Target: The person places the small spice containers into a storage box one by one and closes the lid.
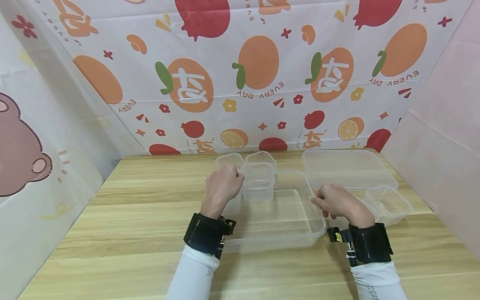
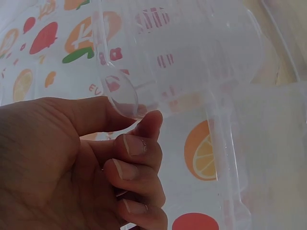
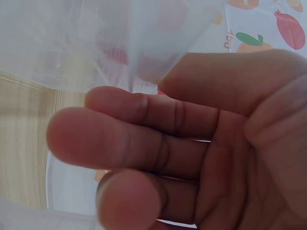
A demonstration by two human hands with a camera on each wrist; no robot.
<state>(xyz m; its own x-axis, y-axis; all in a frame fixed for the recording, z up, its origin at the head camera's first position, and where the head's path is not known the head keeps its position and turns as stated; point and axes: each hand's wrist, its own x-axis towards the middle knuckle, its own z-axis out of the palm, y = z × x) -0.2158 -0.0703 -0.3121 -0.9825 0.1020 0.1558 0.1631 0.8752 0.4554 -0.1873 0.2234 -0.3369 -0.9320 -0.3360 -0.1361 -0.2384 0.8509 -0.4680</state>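
A large clear plastic tray (image 1: 279,216) lies in the middle of the wooden table (image 1: 131,225). My left hand (image 1: 223,183) is over its far left corner, and its thumb and curled fingers (image 2: 139,132) pinch the rim of a small clear tub (image 2: 182,57); this small tub (image 1: 233,205) shows only partly under the hand. My right hand (image 1: 331,202) is at the tray's right rim, where thumb and fingers (image 3: 144,103) close on the clear plastic edge (image 3: 120,67). Another small clear tub (image 1: 258,183) stands in the tray beside the left hand.
Two more small clear tubs (image 1: 229,160) (image 1: 261,157) stand behind the tray. A flat clear lid (image 1: 348,168) lies at the back right, with one more small tub (image 1: 389,204) in front of it. Fruit-print sheets wall in the table on three sides.
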